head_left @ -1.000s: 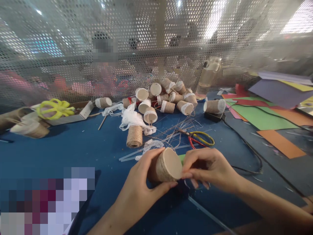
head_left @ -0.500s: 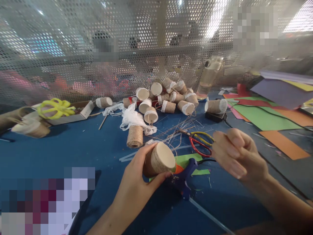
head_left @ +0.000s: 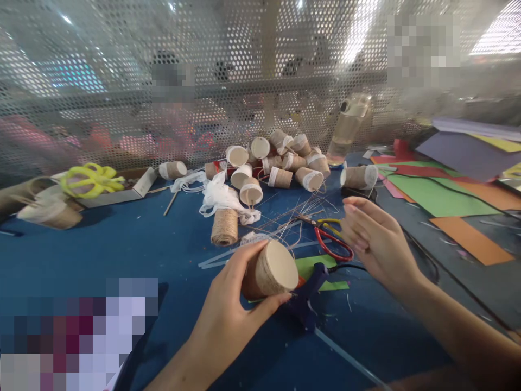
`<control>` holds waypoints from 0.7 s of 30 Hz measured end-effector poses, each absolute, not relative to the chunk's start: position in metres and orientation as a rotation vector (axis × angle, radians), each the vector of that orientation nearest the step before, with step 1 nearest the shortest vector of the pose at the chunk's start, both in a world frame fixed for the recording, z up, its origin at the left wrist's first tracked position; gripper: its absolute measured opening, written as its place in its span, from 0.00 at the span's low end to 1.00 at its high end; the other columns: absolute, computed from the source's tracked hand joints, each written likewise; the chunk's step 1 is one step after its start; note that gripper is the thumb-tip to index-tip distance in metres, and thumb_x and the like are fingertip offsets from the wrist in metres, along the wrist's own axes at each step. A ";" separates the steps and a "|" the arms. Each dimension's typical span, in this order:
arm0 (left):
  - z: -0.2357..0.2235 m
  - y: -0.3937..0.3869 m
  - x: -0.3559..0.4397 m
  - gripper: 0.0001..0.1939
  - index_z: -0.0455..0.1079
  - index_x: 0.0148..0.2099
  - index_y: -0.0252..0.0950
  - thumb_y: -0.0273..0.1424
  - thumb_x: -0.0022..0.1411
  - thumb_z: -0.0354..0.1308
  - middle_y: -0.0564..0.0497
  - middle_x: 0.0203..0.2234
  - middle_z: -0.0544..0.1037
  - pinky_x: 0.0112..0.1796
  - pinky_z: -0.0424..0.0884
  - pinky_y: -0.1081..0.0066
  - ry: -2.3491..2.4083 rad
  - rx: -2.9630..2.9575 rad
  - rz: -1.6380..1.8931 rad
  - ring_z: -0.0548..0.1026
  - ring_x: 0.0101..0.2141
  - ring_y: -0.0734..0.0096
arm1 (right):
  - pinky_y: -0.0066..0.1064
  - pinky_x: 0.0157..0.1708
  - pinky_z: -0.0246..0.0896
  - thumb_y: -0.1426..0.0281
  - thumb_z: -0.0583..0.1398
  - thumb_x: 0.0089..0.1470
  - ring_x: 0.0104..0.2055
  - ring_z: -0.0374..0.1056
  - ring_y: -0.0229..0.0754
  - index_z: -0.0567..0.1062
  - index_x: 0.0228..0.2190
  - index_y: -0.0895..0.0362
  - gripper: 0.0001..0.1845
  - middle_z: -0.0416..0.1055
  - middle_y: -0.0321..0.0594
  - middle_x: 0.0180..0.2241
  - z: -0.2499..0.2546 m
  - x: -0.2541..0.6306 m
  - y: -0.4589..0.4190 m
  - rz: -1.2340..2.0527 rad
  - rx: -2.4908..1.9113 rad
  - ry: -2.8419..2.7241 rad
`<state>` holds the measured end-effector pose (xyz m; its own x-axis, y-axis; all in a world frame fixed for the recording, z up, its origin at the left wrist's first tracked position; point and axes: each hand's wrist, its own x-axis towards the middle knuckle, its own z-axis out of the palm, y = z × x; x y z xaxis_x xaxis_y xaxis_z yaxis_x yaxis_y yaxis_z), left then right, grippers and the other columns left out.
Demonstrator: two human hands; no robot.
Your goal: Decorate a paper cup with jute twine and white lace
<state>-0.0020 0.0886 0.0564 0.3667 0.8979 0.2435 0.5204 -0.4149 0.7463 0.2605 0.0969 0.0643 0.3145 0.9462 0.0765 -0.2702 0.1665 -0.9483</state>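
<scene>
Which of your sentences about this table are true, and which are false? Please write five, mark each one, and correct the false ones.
1. The left hand holds a cup. True.
2. The right hand is gripping the glue gun. False: the glue gun lies on the table, away from that hand.
3. Both scissor handles are green. False: the scissors have one red handle and one yellow.
4. The twine roll is nearer to the person than the bottle. True.
5. The bottle is left of the cup pile. False: it is right of the pile.
</scene>
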 end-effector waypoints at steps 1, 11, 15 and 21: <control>0.057 0.088 -0.002 0.32 0.60 0.61 0.56 0.39 0.59 0.69 0.54 0.58 0.77 0.54 0.76 0.59 1.217 2.066 0.878 0.77 0.56 0.57 | 0.20 0.16 0.48 0.67 0.65 0.59 0.18 0.51 0.29 0.75 0.38 0.54 0.06 0.53 0.25 0.18 0.063 0.262 0.100 0.963 -1.055 -0.812; 0.056 0.086 -0.001 0.32 0.59 0.62 0.58 0.40 0.60 0.69 0.56 0.58 0.76 0.55 0.75 0.60 1.152 2.061 0.874 0.76 0.56 0.61 | 0.27 0.26 0.62 0.54 0.57 0.66 0.29 0.68 0.37 0.75 0.43 0.56 0.18 0.73 0.39 0.32 0.050 0.245 0.085 0.805 -1.222 -1.838; 0.056 0.086 -0.002 0.32 0.59 0.62 0.58 0.42 0.60 0.69 0.55 0.59 0.75 0.57 0.74 0.58 1.119 2.091 0.866 0.75 0.57 0.59 | 0.26 0.28 0.60 0.64 0.55 0.69 0.27 0.64 0.34 0.72 0.32 0.56 0.14 0.71 0.35 0.28 0.050 0.236 0.080 0.614 -1.153 -2.064; 0.057 0.086 -0.002 0.32 0.59 0.62 0.57 0.42 0.60 0.69 0.54 0.58 0.76 0.55 0.75 0.57 1.118 2.107 0.864 0.76 0.57 0.58 | 0.24 0.21 0.56 0.63 0.54 0.69 0.20 0.60 0.32 0.69 0.27 0.55 0.17 0.64 0.30 0.20 0.051 0.247 0.087 0.705 -1.296 -1.693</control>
